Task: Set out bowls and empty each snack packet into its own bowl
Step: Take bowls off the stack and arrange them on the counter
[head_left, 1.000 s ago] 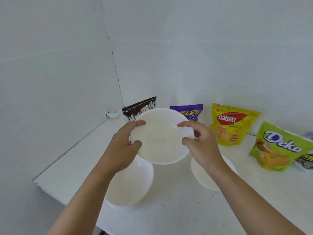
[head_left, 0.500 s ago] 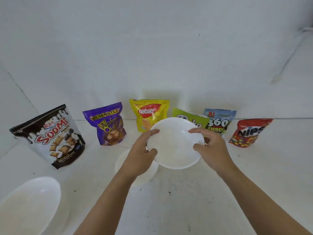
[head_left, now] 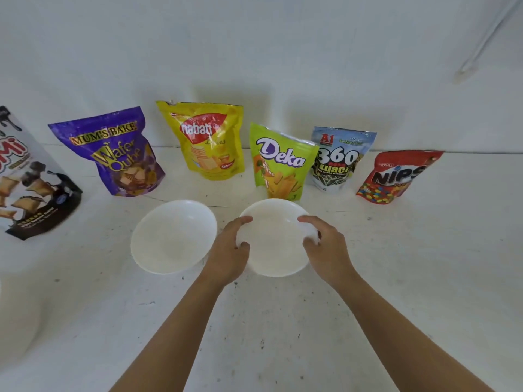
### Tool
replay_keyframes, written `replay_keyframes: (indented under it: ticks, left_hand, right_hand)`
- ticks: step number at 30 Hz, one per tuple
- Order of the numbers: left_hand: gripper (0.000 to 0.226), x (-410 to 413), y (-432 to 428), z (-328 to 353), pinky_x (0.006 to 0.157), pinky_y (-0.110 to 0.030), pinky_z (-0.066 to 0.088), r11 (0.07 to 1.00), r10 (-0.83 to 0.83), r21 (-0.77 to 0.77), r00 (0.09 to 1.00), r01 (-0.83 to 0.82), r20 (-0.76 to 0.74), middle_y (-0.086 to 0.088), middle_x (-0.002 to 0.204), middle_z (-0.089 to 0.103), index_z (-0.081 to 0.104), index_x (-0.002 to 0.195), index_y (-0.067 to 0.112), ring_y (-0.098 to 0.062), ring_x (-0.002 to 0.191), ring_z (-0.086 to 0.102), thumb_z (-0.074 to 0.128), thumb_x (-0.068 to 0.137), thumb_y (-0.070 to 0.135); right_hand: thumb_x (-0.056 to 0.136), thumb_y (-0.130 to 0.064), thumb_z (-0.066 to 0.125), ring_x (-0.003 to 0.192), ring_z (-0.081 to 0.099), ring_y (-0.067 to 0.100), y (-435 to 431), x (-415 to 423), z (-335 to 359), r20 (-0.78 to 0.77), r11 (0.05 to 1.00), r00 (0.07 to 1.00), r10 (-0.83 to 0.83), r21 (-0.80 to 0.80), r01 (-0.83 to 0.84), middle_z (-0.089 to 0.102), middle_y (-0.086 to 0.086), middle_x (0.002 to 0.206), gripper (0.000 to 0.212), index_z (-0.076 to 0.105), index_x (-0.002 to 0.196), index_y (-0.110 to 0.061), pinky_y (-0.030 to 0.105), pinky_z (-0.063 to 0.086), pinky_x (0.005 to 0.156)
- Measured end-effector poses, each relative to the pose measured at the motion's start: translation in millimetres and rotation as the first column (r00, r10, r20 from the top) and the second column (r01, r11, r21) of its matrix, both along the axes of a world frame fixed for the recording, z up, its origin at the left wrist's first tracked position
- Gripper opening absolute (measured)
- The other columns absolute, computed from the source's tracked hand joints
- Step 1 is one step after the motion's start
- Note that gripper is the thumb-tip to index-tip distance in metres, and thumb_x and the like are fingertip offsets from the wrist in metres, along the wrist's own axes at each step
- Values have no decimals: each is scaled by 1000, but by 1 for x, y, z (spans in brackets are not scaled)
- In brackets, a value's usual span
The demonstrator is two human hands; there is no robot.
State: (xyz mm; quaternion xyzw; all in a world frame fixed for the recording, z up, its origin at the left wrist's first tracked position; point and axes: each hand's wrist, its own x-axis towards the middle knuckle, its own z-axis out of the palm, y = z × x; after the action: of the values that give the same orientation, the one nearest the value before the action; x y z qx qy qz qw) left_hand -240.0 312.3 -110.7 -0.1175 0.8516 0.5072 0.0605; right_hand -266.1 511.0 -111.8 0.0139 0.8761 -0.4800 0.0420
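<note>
Both hands hold one white bowl (head_left: 276,244) by its rim, low over the white table in front of the green Deka packet (head_left: 278,162). My left hand (head_left: 230,250) grips the bowl's left rim and my right hand (head_left: 325,247) its right rim. A second white bowl (head_left: 172,236) sits on the table just to the left. Several snack packets stand in a row along the wall: Soomi (head_left: 25,182), purple Wafer Qube (head_left: 116,154), yellow Nabati (head_left: 206,140), 360 Kuaci (head_left: 339,157) and red Nips (head_left: 396,176).
The white table (head_left: 283,321) meets a white wall behind the packets. A pale blurred shape, perhaps another bowl's edge (head_left: 17,329), shows at the far left. A white cable (head_left: 486,41) runs down the wall at the upper right.
The held bowl has come down from in front of the packets to table height in front of the Deka packet. The view has shifted right, and the other bowl now lies uncovered beside it.
</note>
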Motion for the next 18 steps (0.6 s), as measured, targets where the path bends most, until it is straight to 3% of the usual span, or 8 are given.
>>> replay_keyframes:
  ticks: [4, 9, 14, 16, 18]
  left_hand:
    - [57, 2, -14, -6, 99, -34, 47, 1000, 17, -12, 1000, -17, 10, 11, 134, 44, 50, 140, 30, -18, 119, 42, 45, 93, -2]
    - [52, 1, -20, -4, 105, -44, 48, 998, 35, 59, 998, -38, 58, 5, 141, 47, 55, 134, 33, -25, 126, 46, 49, 94, 1]
    - [43, 5, -19, 14, 115, -43, 37, 980, 32, 194, 996, -48, 87, 7, 156, 36, 57, 135, 39, -24, 142, 37, 59, 98, 17]
    - [44, 9, -25, 31, 117, -43, 30, 979, 10, 202, 995, -29, 97, 9, 164, 25, 54, 138, 41, -22, 149, 29, 61, 98, 23]
    - [42, 15, -33, 53, 119, -44, 28, 978, -29, 210, 996, 11, 82, 11, 162, 28, 54, 138, 42, -18, 150, 27, 62, 98, 30]
  right_hand:
    - [89, 5, 50, 108, 51, 17, -10, 0, -6, 16, 999, 999, 41, -13, -41, 60, 1, 129, 50, 61, 128, -24, 21, 40, 84]
    - [90, 1, 56, 113, 49, 16, -15, 1, -4, 16, 999, 999, 46, 13, -46, 57, 3, 134, 48, 57, 132, -23, 22, 41, 89]
    - [89, -8, 64, 115, 48, 10, -20, 3, 18, -138, 998, 990, 42, 48, -36, 58, -5, 130, 41, 60, 127, -22, 24, 36, 98]
    - [89, -9, 65, 113, 49, 10, -25, 2, 34, -206, 997, 976, 69, 54, -59, 60, -6, 125, 37, 62, 124, -21, 24, 37, 98]
    - [89, -10, 66, 110, 51, 8, -34, 2, 53, -267, 996, 960, 87, 45, -77, 62, -7, 121, 34, 65, 121, -20, 19, 36, 93]
